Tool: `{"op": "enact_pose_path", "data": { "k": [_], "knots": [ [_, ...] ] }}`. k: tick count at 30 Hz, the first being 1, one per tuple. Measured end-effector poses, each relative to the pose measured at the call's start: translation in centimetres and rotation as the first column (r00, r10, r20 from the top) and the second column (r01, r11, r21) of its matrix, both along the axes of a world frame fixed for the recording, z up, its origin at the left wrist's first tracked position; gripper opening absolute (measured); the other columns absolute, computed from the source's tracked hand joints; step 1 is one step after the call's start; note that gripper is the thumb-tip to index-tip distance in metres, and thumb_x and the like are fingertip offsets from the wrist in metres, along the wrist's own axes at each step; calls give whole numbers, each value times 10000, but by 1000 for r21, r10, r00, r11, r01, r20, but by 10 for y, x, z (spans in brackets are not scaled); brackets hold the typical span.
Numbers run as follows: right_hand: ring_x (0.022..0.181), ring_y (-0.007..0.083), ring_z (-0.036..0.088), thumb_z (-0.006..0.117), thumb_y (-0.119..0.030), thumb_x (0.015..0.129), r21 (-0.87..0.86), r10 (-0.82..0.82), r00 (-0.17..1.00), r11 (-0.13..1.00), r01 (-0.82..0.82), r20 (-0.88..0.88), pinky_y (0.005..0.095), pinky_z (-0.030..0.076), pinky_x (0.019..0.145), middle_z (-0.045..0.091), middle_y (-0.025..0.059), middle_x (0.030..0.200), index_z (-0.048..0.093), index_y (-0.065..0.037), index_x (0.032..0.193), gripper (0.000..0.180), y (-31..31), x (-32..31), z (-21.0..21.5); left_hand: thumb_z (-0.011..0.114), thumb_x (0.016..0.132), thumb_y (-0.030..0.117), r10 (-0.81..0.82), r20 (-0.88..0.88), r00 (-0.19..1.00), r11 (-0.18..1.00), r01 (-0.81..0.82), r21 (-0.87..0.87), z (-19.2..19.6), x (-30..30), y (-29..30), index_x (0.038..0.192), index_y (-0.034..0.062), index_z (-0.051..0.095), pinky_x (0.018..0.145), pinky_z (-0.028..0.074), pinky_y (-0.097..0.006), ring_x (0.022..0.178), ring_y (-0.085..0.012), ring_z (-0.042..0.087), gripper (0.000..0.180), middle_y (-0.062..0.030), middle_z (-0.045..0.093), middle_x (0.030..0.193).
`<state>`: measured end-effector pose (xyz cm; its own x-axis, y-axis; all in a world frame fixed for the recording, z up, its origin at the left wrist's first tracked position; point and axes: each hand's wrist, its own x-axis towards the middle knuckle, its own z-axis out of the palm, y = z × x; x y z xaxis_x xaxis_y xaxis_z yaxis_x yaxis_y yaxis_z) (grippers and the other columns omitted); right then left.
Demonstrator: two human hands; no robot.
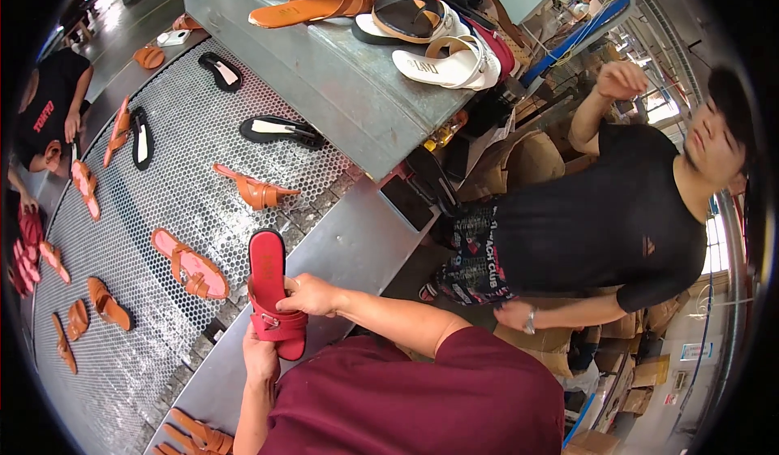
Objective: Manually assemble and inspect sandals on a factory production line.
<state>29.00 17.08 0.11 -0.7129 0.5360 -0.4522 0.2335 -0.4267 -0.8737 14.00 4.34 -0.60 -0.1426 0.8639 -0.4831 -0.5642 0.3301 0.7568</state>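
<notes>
You have the red sandal (272, 288) in both hands at the edge of the metal surface (357, 244), just beside the mesh belt (178, 171). Your left hand (261, 359) grips it from below at the near end, fingers closed around the sole under the strap. Your right hand (308, 294) rests on its right edge, fingers curled over the side by the strap and buckle. The toe end points away from you, out over the rim of the belt.

To handle this well, keep the left hand as the steady support and let the right do the fine work at the strap. Hold the sole flat so the strap stands open to your view; the buckle is small and partly hidden under your fingers, so tilt the sandal a little toward you to check it.

Mind the neighbours: a pink and tan sandal (191, 264) lies close on the belt to your left, and an orange strap piece (256, 189) sits just beyond the toe. Keep the red one clear of both. A person in a black shirt (600, 228) stands close on your right, so keep your right elbow tucked in.
</notes>
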Motion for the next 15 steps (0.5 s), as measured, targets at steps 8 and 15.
{"op": "enact_pose_path", "data": {
  "k": [8,15],
  "knots": [
    [976,126,600,656,-158,842,15,-42,997,999,43,-58,295,462,880,684,71,1092,595,-97,1279,446,-4,3,-18,614,900,7,35,-62,997,999,-35,1,2,7,7,1110,31,625,842,513,-291,933,-126,630,211,-42,665,1067],
    [944,116,602,659,-172,838,-2,-38,999,999,37,-30,281,466,854,692,67,1069,600,-115,1278,447,6,7,-21,614,897,10,53,-54,997,999,-53,-2,1,14,13,1116,20,622,844,513,-293,920,-134,638,220,-54,671,1057]
  ]
}}
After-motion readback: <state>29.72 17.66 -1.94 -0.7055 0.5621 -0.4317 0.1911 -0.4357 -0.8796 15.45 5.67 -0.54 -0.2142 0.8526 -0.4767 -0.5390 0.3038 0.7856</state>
